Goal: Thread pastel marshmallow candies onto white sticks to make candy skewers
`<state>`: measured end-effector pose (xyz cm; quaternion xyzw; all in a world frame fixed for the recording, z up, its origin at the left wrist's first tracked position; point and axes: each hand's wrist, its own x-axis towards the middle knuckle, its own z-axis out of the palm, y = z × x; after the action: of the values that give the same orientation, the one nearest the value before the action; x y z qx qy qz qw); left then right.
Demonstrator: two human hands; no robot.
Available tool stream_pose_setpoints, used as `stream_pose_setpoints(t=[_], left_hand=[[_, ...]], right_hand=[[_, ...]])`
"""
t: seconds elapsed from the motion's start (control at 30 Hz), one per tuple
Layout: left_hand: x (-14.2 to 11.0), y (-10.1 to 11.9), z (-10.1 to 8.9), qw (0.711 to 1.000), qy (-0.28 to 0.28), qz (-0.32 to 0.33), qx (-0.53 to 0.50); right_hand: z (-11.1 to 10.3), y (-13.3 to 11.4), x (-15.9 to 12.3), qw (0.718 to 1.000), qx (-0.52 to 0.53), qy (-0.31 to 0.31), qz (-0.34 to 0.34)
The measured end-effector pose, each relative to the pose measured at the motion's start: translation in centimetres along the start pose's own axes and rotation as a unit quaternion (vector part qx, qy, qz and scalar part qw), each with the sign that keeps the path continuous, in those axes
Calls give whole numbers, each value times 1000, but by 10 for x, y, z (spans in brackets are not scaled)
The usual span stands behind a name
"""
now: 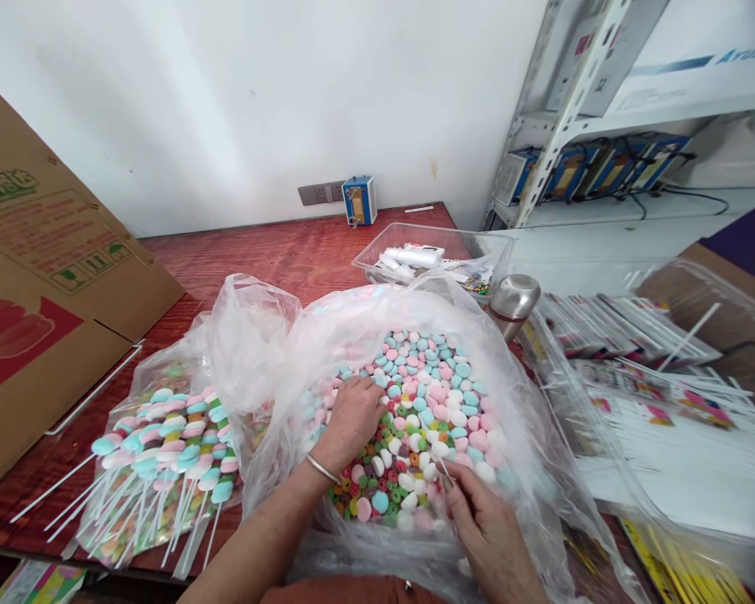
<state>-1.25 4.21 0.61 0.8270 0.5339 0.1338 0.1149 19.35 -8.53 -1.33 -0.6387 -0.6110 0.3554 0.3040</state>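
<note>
A large clear plastic bag [528,436] lies spread wide, full of pink, blue and white marshmallows [444,369]. Small colourful ring candies [390,453] are mixed in at the near side. My left hand [356,411], with a bracelet at the wrist, reaches down into the candies at the middle left. Its fingers are curled together and the fingertips are partly hidden, so what they pinch cannot be made out. My right hand [481,512] is closed around a thin white stick [441,464] at the near right of the pile. The stick is mostly hidden.
Finished-looking marshmallow skewers [169,436] lie on a plastic bag at the left, beside a cardboard box [56,285]. Behind the big bag stand a clear bin [383,243] and a steel flask [514,302]. A clear tub [604,470] of white sticks and packets sits right.
</note>
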Motion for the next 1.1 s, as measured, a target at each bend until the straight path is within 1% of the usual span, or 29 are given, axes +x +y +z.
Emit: stream_pose_setpoints(t=[0.07, 0.17, 0.23, 0.3, 0.43, 0.57, 0.7, 0.8, 0.93, 0.97, 1.0, 1.03, 1.07, 1.1], left_hand=[[-1, 0, 1, 1000, 14, -4, -8], [0, -4, -3, 996, 56, -34, -66], [5, -9, -5, 991, 75, -55, -98], [12, -13, -5, 990, 73, -58, -107], [21, -16, 2, 990, 59, -39, -120], [19, -11, 11, 990, 60, -26, -128], [19, -8, 19, 986, 62, -32, -152], [23, -9, 18, 979, 69, -46, -186], [20, -9, 9, 961, 82, -85, -249], [17, -8, 6, 954, 80, -93, -274], [14, -6, 4, 939, 75, -104, -318], [10, -4, 1, 915, 68, -117, -381], [6, -1, -1, 878, 60, -131, -456], [2, 1, -3, 833, 54, -147, -531]], right_hand=[[-1, -1, -2, 1000, 0, 14, 1], [0, 0, -4, 1000, -6, 29, 2], [1, 1, -4, 1000, -10, 27, 3], [2, 3, -3, 1000, -8, 23, 0], [4, 4, -1, 1000, -4, 16, 6], [3, 3, -2, 1000, -8, 13, 10], [2, 3, -2, 1000, -6, 5, 10], [3, 2, -1, 1000, -3, 6, 5], [2, -5, 0, 1000, -15, 15, 2], [1, -9, 0, 1000, -16, 16, -3], [1, -15, 1, 1000, -16, 14, -10], [1, -21, 1, 1000, -13, 9, -20], [0, -27, 2, 999, -9, 5, -31], [0, -34, 2, 999, -3, 2, -41]])
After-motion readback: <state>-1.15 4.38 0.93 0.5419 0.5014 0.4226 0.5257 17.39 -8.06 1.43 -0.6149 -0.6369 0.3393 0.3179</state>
